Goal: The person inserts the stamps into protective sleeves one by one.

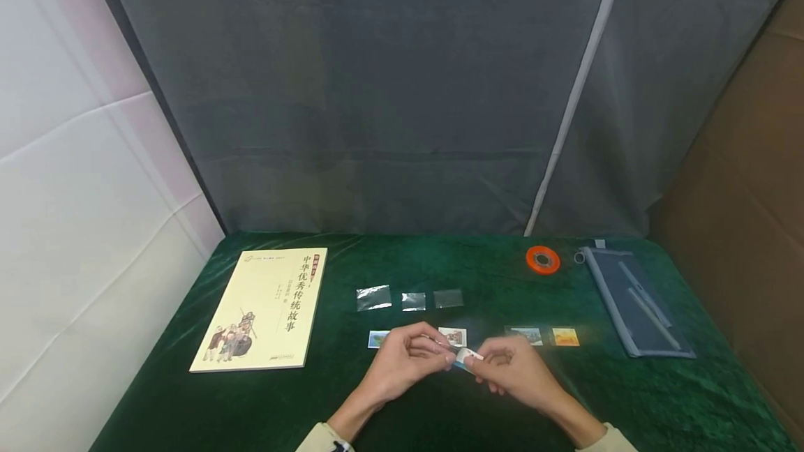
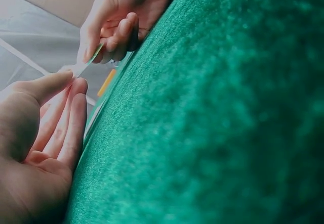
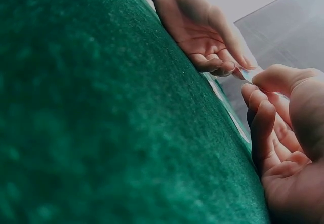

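Above the near part of the green cloth, my two hands meet at a small stamp (image 1: 466,354) with a white and blue face. My left hand (image 1: 407,358) pinches its left end between thumb and fingertips. At its right end, the thumb and fingers of my right hand (image 1: 518,372) pinch it. Seen edge-on in the left wrist view, the stamp (image 2: 91,59) is a thin strip between both thumbs. In the right wrist view its bluish corner (image 3: 246,75) shows; I cannot tell whether a clear sleeve is around it.
Behind my hands lie a blue stamp (image 1: 378,339), a reddish stamp (image 1: 453,337), a sleeved stamp (image 1: 526,335) and an orange stamp (image 1: 565,337). Farther back are clear sleeves (image 1: 373,297) and an orange ring (image 1: 543,260). A book (image 1: 264,312) lies left, a zip pouch (image 1: 637,305) right.
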Demonstrator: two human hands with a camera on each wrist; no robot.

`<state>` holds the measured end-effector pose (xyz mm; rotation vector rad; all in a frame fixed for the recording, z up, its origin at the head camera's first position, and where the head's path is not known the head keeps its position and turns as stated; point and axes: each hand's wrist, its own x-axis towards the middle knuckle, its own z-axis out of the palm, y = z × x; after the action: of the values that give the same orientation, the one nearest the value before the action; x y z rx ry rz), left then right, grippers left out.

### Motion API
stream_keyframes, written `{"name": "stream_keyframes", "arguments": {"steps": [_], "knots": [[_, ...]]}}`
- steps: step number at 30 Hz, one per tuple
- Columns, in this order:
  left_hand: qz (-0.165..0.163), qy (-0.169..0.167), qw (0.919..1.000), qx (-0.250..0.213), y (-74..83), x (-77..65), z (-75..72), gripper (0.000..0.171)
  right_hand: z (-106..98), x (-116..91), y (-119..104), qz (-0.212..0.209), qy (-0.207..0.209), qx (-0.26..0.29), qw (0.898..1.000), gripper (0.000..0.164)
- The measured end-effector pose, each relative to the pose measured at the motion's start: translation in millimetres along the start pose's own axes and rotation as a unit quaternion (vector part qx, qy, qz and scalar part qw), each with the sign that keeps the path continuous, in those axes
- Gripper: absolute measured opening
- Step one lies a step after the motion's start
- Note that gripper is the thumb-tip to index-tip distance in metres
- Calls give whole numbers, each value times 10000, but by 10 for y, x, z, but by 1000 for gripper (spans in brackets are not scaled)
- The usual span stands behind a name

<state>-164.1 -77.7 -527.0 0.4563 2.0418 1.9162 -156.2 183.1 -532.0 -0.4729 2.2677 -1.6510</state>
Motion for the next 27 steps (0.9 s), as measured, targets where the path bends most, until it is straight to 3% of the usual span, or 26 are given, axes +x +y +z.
{"name": "stream_keyframes", "arguments": {"steps": [27], "knots": [[110,-48,9992,369,9,-8,-1,20,5,6,-8,186,-61,-141,9997,24]]}}
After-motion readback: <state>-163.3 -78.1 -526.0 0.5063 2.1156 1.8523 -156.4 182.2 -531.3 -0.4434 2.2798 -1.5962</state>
